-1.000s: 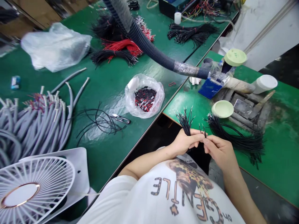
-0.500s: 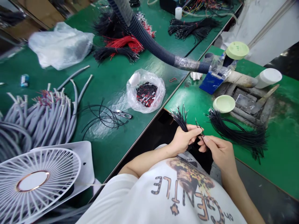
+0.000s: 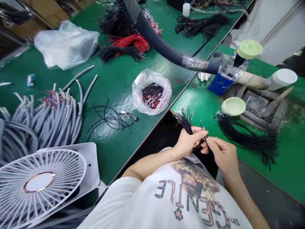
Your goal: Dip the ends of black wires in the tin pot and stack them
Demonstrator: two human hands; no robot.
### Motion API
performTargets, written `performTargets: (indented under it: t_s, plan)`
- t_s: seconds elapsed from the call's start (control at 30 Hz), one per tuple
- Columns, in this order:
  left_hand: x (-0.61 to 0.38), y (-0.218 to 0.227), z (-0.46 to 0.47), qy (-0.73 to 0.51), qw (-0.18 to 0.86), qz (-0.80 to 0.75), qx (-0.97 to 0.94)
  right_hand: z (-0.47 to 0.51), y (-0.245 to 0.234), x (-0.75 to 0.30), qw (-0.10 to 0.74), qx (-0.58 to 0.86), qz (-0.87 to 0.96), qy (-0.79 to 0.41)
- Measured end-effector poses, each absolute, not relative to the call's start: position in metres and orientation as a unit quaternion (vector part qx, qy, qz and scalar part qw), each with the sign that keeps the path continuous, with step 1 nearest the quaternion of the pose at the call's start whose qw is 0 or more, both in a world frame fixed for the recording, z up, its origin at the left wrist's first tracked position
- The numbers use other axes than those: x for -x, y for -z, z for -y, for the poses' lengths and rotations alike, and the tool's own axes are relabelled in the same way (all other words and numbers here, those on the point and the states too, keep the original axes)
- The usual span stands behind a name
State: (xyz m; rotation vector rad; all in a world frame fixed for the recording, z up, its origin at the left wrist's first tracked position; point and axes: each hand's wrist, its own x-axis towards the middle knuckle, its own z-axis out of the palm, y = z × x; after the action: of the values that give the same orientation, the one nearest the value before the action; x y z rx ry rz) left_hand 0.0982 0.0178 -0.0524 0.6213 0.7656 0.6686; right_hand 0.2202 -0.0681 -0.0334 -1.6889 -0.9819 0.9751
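My left hand is closed round a bundle of short black wires whose stripped ends fan upward. My right hand pinches a few black wires just right of that bundle, fingertips touching the left hand's. Both hands hover over the dark gap between two green tables, above my lap. A loose pile of black wires lies on the right green table, close to my right hand.
A pale green round lid and metal bars sit behind the pile. A corrugated hose crosses above. On the left table lie a plastic bag of terminals, thread snips, grey cables and a white fan.
My hands stay together with the wires and have risen a little in the picture. The camera has shifted slightly, so the tables and fan sit further right.
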Motion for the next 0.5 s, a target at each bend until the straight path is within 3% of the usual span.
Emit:
performTargets:
  t_s: [0.5]
  plan:
    - [-0.1027, 0.0554, -0.0245, -0.304, 0.831, -0.364, -0.291, 0.0625, 0.0383, -0.2236, 0.442, 0.704, 0.401, -0.385]
